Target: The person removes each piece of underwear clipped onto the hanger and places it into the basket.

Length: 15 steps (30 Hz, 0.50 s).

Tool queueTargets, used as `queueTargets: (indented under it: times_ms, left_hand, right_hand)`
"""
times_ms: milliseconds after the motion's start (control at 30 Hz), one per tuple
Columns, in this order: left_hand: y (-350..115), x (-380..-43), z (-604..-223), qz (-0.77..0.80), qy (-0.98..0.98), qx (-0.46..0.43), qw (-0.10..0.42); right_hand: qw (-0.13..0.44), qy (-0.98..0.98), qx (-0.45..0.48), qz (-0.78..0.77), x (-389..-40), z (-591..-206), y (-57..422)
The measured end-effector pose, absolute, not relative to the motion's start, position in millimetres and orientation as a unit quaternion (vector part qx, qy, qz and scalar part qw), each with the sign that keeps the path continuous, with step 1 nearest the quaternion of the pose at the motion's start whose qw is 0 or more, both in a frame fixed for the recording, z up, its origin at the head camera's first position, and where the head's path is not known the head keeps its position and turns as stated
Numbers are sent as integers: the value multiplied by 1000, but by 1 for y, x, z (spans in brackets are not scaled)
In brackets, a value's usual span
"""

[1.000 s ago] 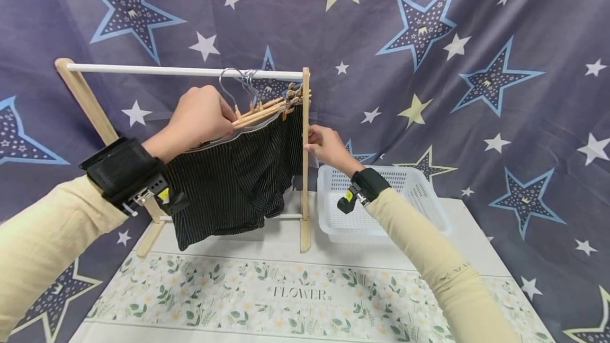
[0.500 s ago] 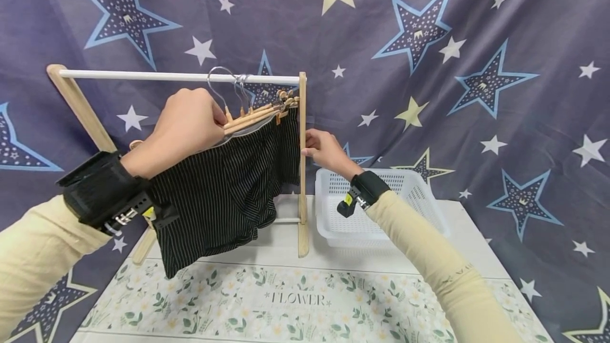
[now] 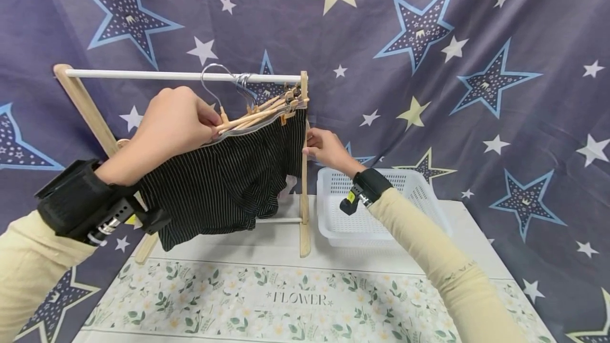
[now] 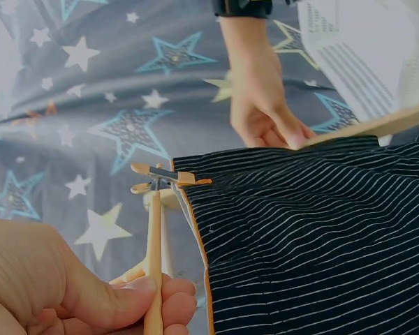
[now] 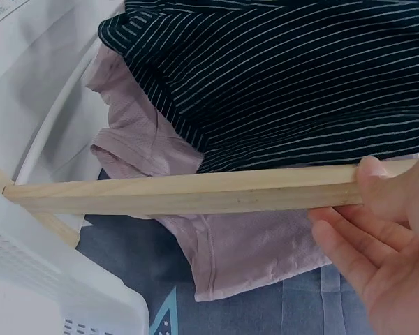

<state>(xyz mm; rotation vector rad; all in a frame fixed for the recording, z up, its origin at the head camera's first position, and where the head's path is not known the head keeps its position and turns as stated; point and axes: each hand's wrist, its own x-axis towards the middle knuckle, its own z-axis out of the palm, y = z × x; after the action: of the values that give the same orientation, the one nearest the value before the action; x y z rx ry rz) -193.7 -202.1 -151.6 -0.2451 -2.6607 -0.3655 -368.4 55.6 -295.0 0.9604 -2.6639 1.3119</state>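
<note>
My left hand [image 3: 173, 120] pinches the near end of a wooden clip hanger [image 3: 252, 117], thumb and fingers round its bar. The hanger's metal hook [image 3: 206, 81] is over the white rail. Black striped shorts [image 3: 214, 184] hang from it; a clip [image 4: 174, 176] grips their waistband at the far end. Behind it, several more hooks crowd toward the rail's right end. My right hand [image 3: 330, 148] holds the rack's right wooden post [image 5: 195, 194] between thumb and fingers. A pale pinkish garment [image 5: 150, 132] hangs behind the shorts, mostly hidden by them.
The wooden rack [image 3: 88, 105] with its white rail [image 3: 143, 74] stands on a white table with a flower-print cloth [image 3: 229, 300]. Right of the rack sits a white perforated basket [image 3: 329, 216], partly under my right forearm. A star-patterned curtain [image 3: 371, 41] hangs behind.
My left hand has moved left with the hanger's near end, and its hook has slid left, away from the others. The shorts have swung left along with it. My right hand stays on the post.
</note>
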Motion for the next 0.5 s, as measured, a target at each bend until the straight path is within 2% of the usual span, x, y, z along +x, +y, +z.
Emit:
queueTargets:
  times_ms: [333,500]
  left_hand:
    - [-186,-175,-154,-150,-947,-103,265]
    - [-174,-165,-157,-172,-935,-122,285]
  right_hand:
    - [-17,-842,337,421,-376,-290,74]
    - [20,-837,339,429,-378,-284,95]
